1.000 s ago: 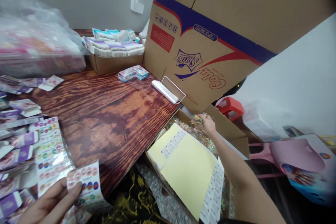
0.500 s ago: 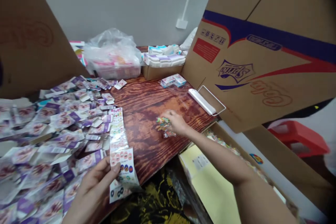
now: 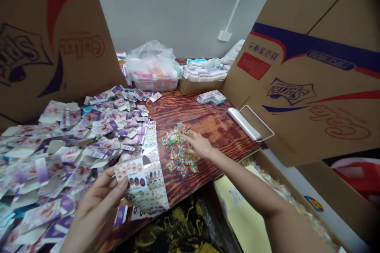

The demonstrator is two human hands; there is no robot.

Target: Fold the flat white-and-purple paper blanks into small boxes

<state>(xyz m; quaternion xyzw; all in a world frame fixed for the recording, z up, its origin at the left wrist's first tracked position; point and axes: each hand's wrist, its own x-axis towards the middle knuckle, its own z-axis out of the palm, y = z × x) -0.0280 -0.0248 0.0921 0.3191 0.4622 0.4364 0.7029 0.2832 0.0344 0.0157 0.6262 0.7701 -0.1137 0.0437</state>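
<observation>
My left hand (image 3: 101, 199) pinches a sticker sheet (image 3: 135, 182) between thumb and fingers at the lower left. More sticker sheets (image 3: 151, 146) lie in a strip on the wooden table (image 3: 178, 106), beside the flattened pile of small boxes. Near the table's middle, my right hand (image 3: 197, 145) has its fingers apart over the right side of several small clear packets with colourful contents (image 3: 179, 148). The packets lie spread on the wood, and nothing is gripped in that hand.
Small purple and white boxes (image 3: 103, 126) cover the left side. A bagged plastic tub (image 3: 154, 75) and a carton of white packs (image 3: 202, 83) stand at the back. Cardboard (image 3: 297, 67) rises at right, near a sealer-like white bar (image 3: 244, 124). An open box (image 3: 246, 209) sits lower right.
The colourful packets now lie spread out on the table, and my right hand has opened above them. My left hand has lifted and tilted its sticker sheet. The view has shifted left.
</observation>
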